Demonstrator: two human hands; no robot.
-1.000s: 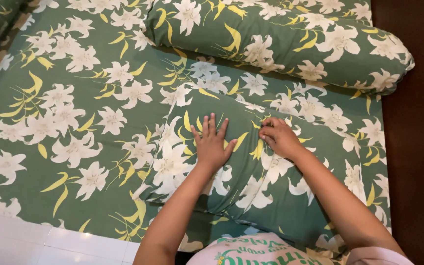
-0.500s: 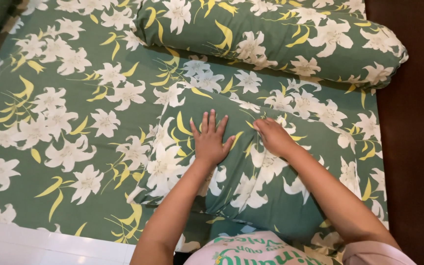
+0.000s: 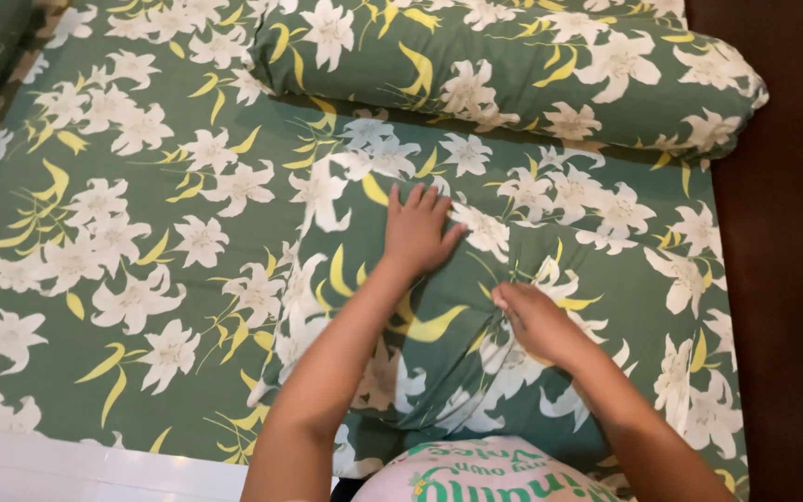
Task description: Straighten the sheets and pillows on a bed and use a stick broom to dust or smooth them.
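Left hand (image 3: 417,232): grip spread flat, palm down on the pillow (image 3: 550,279).
Right hand (image 3: 533,321): grip pinched together on a fold of the pillow cover.
Pillow: directly under both hands, on the bed (image 3: 95,186).
Bolster (image 3: 513,65): beyond the left fingertips.

Floral bolster (image 3: 513,65) along top; dark wooden floor (image 3: 792,279) right; white bed edge (image 3: 67,469) bottom-left.
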